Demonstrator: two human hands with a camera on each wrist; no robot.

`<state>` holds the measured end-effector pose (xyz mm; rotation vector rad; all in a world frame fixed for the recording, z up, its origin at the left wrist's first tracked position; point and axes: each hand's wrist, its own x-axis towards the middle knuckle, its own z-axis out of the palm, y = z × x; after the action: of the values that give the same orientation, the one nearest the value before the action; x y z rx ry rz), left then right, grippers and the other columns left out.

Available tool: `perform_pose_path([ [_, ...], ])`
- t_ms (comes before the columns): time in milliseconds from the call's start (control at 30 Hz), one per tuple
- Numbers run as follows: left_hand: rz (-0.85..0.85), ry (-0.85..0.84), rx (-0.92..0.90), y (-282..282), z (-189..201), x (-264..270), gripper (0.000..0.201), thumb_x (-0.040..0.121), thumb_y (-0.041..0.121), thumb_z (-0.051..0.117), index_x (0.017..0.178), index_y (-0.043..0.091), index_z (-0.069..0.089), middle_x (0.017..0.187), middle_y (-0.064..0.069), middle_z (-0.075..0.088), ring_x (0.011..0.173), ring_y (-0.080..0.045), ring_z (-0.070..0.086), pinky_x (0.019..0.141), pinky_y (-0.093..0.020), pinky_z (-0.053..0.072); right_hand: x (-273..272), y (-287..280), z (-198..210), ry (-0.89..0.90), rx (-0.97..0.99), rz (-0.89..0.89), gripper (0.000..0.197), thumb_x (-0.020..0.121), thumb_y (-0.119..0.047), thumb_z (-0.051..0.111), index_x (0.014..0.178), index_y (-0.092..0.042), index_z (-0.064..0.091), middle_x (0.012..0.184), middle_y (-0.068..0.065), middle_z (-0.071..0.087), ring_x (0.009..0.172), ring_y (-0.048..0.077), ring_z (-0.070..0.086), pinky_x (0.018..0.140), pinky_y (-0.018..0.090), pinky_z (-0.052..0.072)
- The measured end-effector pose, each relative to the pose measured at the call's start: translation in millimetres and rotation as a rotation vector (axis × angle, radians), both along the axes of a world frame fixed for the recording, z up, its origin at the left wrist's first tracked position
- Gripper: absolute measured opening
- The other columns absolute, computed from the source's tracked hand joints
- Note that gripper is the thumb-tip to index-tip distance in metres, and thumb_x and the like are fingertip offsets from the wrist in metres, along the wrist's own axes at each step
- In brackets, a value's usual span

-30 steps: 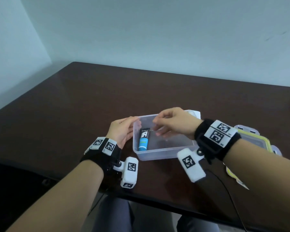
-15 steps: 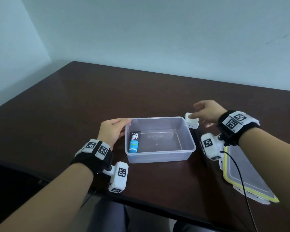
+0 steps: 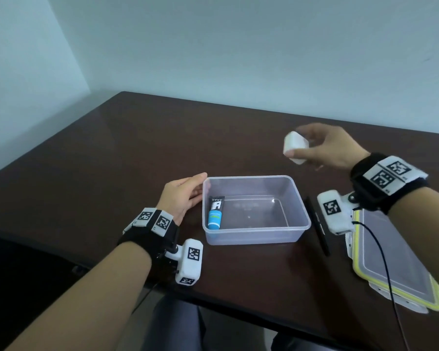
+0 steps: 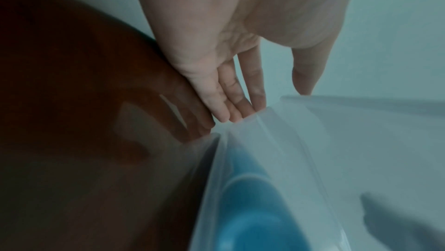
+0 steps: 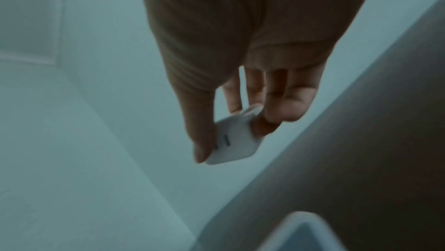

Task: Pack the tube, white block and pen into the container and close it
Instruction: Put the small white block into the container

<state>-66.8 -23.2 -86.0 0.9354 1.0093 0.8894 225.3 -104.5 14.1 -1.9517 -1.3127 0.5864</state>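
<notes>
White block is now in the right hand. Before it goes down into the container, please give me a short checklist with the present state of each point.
1. Right hand grips the white block firmly: ok; thumb and fingers pinch it in the right wrist view.
2. Container open: ok; lid lies on the table to its right.
3. Left hand steadies the container: ok; fingertips touch its wall.
4. Free floor beside the tube: ok.
5. Block directly above the opening: not ok; it hangs beyond the far right corner.
6. Pen packed: not ok; it lies outside.

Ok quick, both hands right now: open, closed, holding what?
Left hand: open, straight fingers resting against the container wall.
Right hand: grips the white block, lifted off the table.
</notes>
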Motion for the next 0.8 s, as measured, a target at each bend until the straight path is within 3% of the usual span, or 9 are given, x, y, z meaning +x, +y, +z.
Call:
perform_pose_path([
  [133,-0.020,0.005,0.014,0,-3,-2,0.022,0.092,0.015,0.070,0.105,-0.002,0.073,0.107,-0.021,0.073,0.097,-0.022,0.068,0.076,-0.025,0.059,-50,-2,22,0.080,-0.049,0.276,0.051,0.071,-0.021,0.087,0.116,-0.013,0.064,0.104,0.009,0.072,0.073,0.022,0.069,0.048,0.028,0.056],
  [200,-0.031,-0.011,0.011,0,-3,-2,0.022,0.091,0.013,0.070,0.107,-0.003,0.073,0.104,-0.019,0.074,0.093,-0.020,0.069,0.074,-0.024,0.059,-76,-1,10,0.063,-0.162,0.409,0.049,0.069,-0.017,0.089,0.110,-0.009,0.064,0.097,0.012,0.073,0.063,0.022,0.069,0.046,0.028,0.054],
  [300,-0.051,-0.033,0.003,-1,-2,-3,0.019,0.092,0.009,0.068,0.106,-0.003,0.072,0.097,-0.015,0.075,0.085,-0.017,0.071,0.070,-0.023,0.058,-104,-2,-17,-0.077,-0.321,0.514,0.048,0.068,-0.017,0.089,0.107,-0.009,0.062,0.092,0.006,0.070,0.046,0.010,0.065,0.045,0.026,0.054],
  [467,-0.062,-0.049,0.019,-2,-3,-3,0.023,0.093,0.007,0.067,0.111,-0.006,0.070,0.097,-0.014,0.074,0.086,-0.016,0.071,0.075,-0.023,0.059,-116,1,-46,-0.290,-0.468,0.586,0.055,0.070,-0.026,0.087,0.116,-0.016,0.057,0.111,0.001,0.060,0.067,0.018,0.069,0.057,0.030,0.060],
  [600,-0.069,-0.053,0.021,-2,-4,-4,0.027,0.092,0.008,0.067,0.114,-0.007,0.069,0.102,-0.017,0.073,0.094,-0.020,0.070,0.077,-0.024,0.059,-119,-1,-52,-0.448,-0.428,0.599,0.060,0.071,-0.036,0.084,0.122,-0.022,0.056,0.118,-0.003,0.060,0.096,0.016,0.060,0.078,0.027,0.050],
  [700,-0.075,-0.041,0.026,-2,-3,-5,0.029,0.093,0.008,0.067,0.117,-0.008,0.069,0.107,-0.020,0.073,0.096,-0.022,0.070,0.077,-0.024,0.059,-120,-3,-56,-0.439,-0.414,0.598,0.058,0.071,-0.039,0.083,0.121,-0.024,0.057,0.120,-0.004,0.061,0.098,0.015,0.057,0.082,0.028,0.048],
  [800,-0.078,-0.031,0.025,-2,-3,-6,0.029,0.093,0.009,0.068,0.117,-0.007,0.069,0.111,-0.022,0.073,0.098,-0.022,0.071,0.076,-0.024,0.059,-113,-6,-47,-0.309,-0.412,0.550,0.054,0.075,-0.045,0.079,0.119,-0.020,0.059,0.117,-0.003,0.063,0.083,0.019,0.069,0.072,0.031,0.059],
])
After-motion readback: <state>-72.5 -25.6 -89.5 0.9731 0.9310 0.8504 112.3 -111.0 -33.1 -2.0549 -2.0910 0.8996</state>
